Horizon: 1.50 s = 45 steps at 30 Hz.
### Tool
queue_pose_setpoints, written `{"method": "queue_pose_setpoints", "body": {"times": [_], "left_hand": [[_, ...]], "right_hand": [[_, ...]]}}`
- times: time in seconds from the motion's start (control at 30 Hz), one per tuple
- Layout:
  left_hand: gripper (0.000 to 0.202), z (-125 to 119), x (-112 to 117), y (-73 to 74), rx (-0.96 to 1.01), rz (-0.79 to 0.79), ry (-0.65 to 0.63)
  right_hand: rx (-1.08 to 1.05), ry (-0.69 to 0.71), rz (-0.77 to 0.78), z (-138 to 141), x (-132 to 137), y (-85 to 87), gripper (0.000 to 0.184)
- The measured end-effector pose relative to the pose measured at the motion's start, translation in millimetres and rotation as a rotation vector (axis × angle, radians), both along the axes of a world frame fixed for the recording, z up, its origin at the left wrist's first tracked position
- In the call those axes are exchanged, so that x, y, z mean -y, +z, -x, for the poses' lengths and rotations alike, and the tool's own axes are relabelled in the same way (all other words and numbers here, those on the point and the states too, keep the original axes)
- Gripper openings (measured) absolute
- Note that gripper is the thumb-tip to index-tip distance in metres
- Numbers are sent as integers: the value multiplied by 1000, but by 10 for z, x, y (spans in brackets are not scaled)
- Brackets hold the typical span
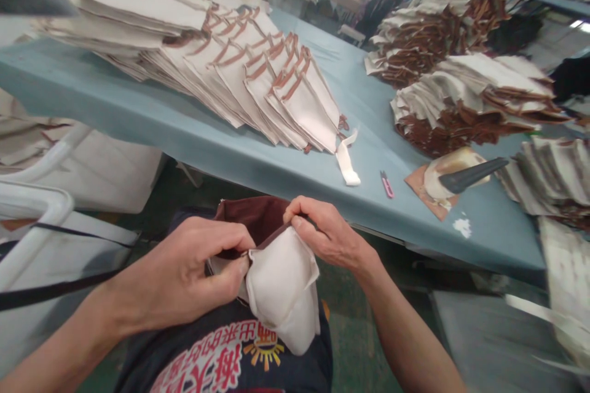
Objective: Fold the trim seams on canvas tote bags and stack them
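Observation:
Between my hands, above my lap, is a cream fabric pouch [281, 288] with a dark brown lining showing at its opening. My left hand [203, 270] pinches the edge near one corner, thumb against fingers. On the other end of the brown-trimmed rim, my right hand [322, 230] has its fingers and thumb closed. The pouch's body hangs down between them over a dark printed apron [221, 350]. Part of its far side is hidden behind my left hand.
Overlapping cream pieces with brown trim [258, 80] cover much of the blue table [207, 147]. Pink thread snips [386, 185], a cream strip [346, 163] and a glue container with a black-handled tool [456, 178] lie right. Stacks [461, 104] stand behind; white bins [110, 166] are left.

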<state>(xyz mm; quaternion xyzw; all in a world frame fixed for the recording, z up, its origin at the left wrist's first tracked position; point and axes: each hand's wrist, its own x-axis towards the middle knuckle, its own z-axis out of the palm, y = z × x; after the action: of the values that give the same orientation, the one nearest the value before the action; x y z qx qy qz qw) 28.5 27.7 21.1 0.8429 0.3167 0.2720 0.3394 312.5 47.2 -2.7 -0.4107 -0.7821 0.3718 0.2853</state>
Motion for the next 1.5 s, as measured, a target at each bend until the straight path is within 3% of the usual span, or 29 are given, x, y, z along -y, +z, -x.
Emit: {"method": "queue_pose_setpoints", "body": {"times": [0.17,0.3,0.43,0.53,0.63,0.9,1.07,1.17,1.3,1.4,1.5], "left_hand": [[28,19,-12,106,-46,-116,-43],[29,-23,-36,156,16,-115,35],[31,-9,-12,196,76,25,89],[33,86,1,198,84,172,47],[33,181,-5,183,81,215,19],[25,257,42,181,-11,-109,117],[27,248,69,178,-122,-279,94],[34,242,64,213,-178,-355,70],[35,271,71,252,-191,-401,54],[31,295,92,213,-228,-437,44],[29,297,121,123,-258,-492,49]], "right_hand": [[137,104,-227,128,58,235,15],[105,180,-339,323,108,362,20],[61,211,-327,445,61,357,28],[-11,261,-280,474,8,330,31],[2,293,-257,498,-3,328,28],[259,231,-309,642,116,452,16],[308,178,-316,710,202,475,17],[256,107,-329,753,244,417,16],[23,24,-315,802,259,321,12],[-101,19,-228,792,233,297,9],[-93,49,-105,739,190,328,6]]}}
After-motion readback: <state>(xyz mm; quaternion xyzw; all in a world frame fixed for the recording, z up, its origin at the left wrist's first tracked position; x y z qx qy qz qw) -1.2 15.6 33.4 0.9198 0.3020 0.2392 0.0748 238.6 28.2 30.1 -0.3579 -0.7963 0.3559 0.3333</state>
